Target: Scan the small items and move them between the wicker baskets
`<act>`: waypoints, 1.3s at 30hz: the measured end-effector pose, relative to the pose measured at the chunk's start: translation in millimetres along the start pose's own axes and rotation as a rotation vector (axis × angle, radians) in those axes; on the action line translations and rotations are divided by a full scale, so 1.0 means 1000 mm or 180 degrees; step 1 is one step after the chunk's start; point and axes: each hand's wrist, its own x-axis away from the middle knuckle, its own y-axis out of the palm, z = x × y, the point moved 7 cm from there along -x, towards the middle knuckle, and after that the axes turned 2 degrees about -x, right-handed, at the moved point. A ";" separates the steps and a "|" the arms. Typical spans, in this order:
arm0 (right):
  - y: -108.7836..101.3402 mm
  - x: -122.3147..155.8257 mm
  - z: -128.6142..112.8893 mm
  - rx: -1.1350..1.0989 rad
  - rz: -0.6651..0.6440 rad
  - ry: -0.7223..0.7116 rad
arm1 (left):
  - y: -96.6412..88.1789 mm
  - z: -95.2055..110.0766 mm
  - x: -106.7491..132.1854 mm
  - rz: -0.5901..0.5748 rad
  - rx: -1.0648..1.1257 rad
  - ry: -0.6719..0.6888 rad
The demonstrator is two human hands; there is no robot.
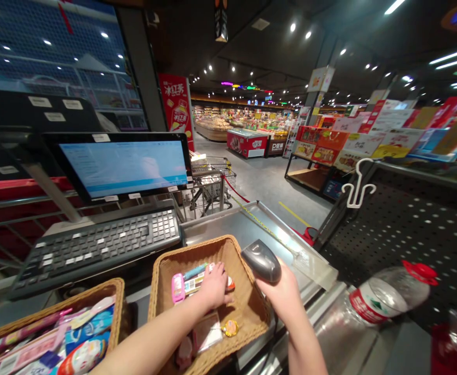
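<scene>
Left forearm; packets under its hand — scanner in right hand

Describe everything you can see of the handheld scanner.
The scanner has a dark grey, smooth, slightly glossy shell that looks like plastic. Its body is rounded; the handle is mostly hidden in the right hand, which grips it. It is held up at the right rim of the woven basket, its head towards the picture's upper left; contact with the rim is unclear. Its scanning window does not show.

Metal counter, 2 wicker baskets
</scene>
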 end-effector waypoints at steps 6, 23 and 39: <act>-0.002 0.000 -0.002 0.0131 -0.0057 0.0064 | 0.004 0.001 -0.005 -0.0028 -0.0134 0.0367; -0.006 0.002 0.001 0.0060 -0.0030 0.0049 | -0.007 -0.035 -0.009 -0.0434 -0.0090 -0.0012; 0.006 0.001 -0.003 -0.0030 -0.0149 -0.0091 | -0.011 -0.054 0.017 -0.0371 -0.0119 0.0491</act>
